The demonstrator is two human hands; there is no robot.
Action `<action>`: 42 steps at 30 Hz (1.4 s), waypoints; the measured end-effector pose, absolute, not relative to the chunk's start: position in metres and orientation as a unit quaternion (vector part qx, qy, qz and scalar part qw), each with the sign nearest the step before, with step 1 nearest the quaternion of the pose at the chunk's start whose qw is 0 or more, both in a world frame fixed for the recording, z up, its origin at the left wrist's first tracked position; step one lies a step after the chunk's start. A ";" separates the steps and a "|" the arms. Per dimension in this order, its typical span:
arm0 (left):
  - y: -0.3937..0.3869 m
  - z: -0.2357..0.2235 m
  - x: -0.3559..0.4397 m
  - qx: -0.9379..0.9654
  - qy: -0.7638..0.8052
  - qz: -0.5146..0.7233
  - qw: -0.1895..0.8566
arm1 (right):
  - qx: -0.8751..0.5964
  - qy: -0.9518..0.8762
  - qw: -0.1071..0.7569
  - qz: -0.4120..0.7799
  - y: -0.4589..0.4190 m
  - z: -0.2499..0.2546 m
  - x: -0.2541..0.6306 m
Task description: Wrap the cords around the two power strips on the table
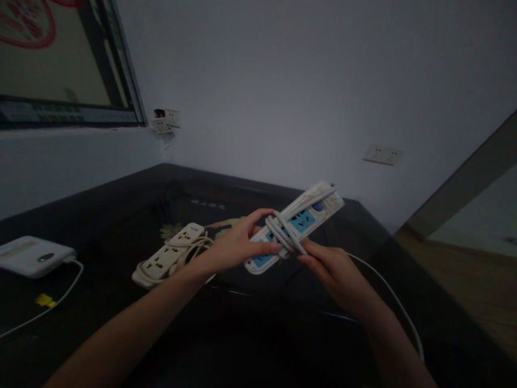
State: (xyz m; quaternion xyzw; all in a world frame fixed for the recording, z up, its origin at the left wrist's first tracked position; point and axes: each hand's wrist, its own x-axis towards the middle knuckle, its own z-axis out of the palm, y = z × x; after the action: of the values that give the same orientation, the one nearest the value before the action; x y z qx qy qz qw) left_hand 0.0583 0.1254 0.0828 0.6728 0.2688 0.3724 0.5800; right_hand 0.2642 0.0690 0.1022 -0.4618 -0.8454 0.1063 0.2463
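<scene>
A white power strip (329,203) with blue socket faces is held tilted above the dark table, its right end higher. My left hand (238,242) grips its lower left part, thumb in front and fingers behind. Several turns of its grey-white cord (283,233) wrap around the strip's middle. Closed on the cord just right of these turns is my right hand (329,267). From there a loose length of cord (398,299) runs down to the right. Behind my left forearm, a second, cream power strip (161,261) lies on the table with its own cord bundled about it.
At the left, a white box-shaped device (36,256) sits on the black glossy table (250,328), a thin white cable leading from it past a yellow tag (46,300). Wall sockets (382,154) are on the back wall. A window (60,64) is at upper left.
</scene>
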 end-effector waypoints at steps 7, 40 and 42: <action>0.130 0.077 0.060 0.673 0.287 0.366 0.575 | -0.476 -0.840 0.237 0.105 0.068 0.102 0.266; 0.108 0.105 0.037 0.702 0.177 0.164 0.670 | -0.443 -0.723 0.365 0.384 0.111 0.058 0.324; 0.106 0.110 0.036 0.779 0.232 0.112 0.572 | -0.455 -0.731 0.306 0.406 0.111 0.063 0.318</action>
State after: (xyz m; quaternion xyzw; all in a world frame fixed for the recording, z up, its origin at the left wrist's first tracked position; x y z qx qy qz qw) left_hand 0.0361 0.1058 0.1104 0.7786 0.2321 0.1119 0.5722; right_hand 0.3181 0.1113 0.0634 -0.4550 -0.7314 0.4055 0.3059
